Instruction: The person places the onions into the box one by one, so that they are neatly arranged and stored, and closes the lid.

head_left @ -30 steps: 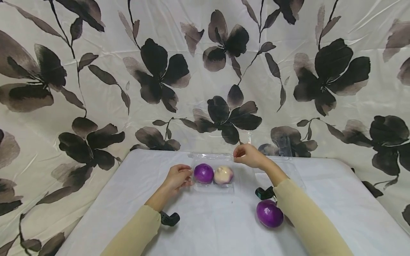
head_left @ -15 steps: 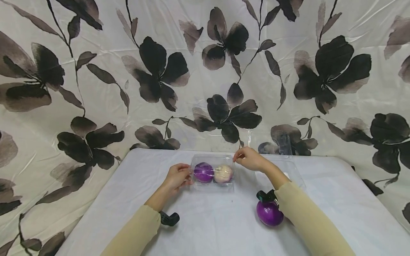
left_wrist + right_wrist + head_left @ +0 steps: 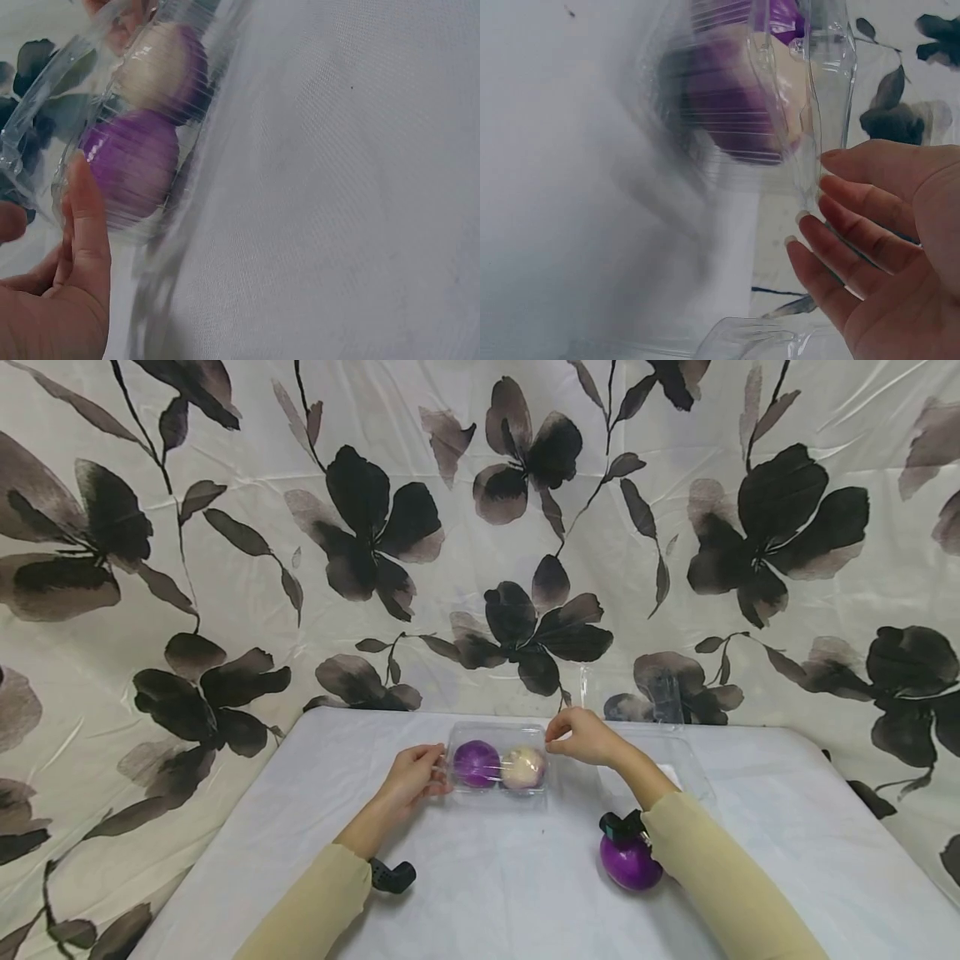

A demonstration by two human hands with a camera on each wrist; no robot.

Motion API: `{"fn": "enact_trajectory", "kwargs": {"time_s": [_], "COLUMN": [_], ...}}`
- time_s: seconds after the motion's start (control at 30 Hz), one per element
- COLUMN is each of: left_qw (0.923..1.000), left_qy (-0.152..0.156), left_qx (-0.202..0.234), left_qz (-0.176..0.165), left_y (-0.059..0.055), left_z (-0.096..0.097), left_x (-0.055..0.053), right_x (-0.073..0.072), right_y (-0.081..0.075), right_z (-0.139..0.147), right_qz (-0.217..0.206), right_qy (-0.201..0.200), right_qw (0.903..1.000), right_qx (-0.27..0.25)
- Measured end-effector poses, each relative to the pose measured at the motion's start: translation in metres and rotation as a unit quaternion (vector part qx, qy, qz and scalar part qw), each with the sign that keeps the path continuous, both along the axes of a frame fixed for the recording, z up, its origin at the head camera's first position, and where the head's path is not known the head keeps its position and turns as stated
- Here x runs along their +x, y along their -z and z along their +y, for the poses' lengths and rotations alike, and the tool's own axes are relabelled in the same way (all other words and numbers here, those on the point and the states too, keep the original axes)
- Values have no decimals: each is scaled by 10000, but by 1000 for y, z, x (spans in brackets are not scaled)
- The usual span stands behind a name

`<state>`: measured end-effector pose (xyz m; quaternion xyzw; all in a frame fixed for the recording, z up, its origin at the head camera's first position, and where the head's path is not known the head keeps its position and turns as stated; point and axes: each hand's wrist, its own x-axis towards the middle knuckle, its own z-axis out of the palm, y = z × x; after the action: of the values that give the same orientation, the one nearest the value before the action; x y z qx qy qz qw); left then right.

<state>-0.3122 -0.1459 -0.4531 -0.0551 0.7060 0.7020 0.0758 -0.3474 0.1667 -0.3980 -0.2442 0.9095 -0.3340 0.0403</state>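
A clear plastic clamshell box [image 3: 497, 729] holds a glossy purple round vegetable [image 3: 476, 765] and a white-and-purple round vegetable [image 3: 522, 768] side by side. Its lid lies over both; the left wrist view shows the lid [image 3: 71, 56] tilted, with a gap above the base. My left hand [image 3: 412, 777] grips the box's left end, thumb [image 3: 88, 206] against the near side. At the right end my right hand [image 3: 588, 735] pinches the lid's edge between thumb and finger, its other fingers [image 3: 859, 255] spread below. Another purple round vegetable [image 3: 628, 864] lies beneath my right wrist, partly hidden.
A second clear plastic box [image 3: 690, 760] stands at the back right, behind my right forearm, its lid raised. A white cloth covers the table [image 3: 480, 885]. A floral curtain [image 3: 420, 635] hangs right behind the table's far edge.
The lid has come forward and down over the two vegetables. My left fingers have shifted slightly along the left end; the right hand has dipped a little with the lid.
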Motion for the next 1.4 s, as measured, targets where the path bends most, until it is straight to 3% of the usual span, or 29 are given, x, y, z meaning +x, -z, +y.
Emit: {"fn": "enact_trajectory", "kwargs": {"time_s": [0.2,0.43,0.57,0.87,1.13,1.4], "left_qw": [9993,9891,9834,9766,9736,9675], "left_qy": [359,1468,1806,2120,2276,2518], "left_qx": [-36,70,-6,21,-30,-46], "left_qz": [-40,61,197,360,183,-247], "left_y": [-5,-9,-7,0,-2,-6], "left_z": [-6,-22,-28,-32,-36,-36], "left_x": [-1,-1,0,0,2,7], "right_x": [1,0,2,7,7,9], "right_y": [2,5,5,4,6,9], "right_z": [-1,-1,-1,-3,-2,-5], "right_qz": [46,-5,-15,94,214,220], "right_qy": [118,199,228,182,156,171], "right_qw": [9999,9998,9997,9998,9996,9996], "right_qx": [12,19,38,41,62,-71]}}
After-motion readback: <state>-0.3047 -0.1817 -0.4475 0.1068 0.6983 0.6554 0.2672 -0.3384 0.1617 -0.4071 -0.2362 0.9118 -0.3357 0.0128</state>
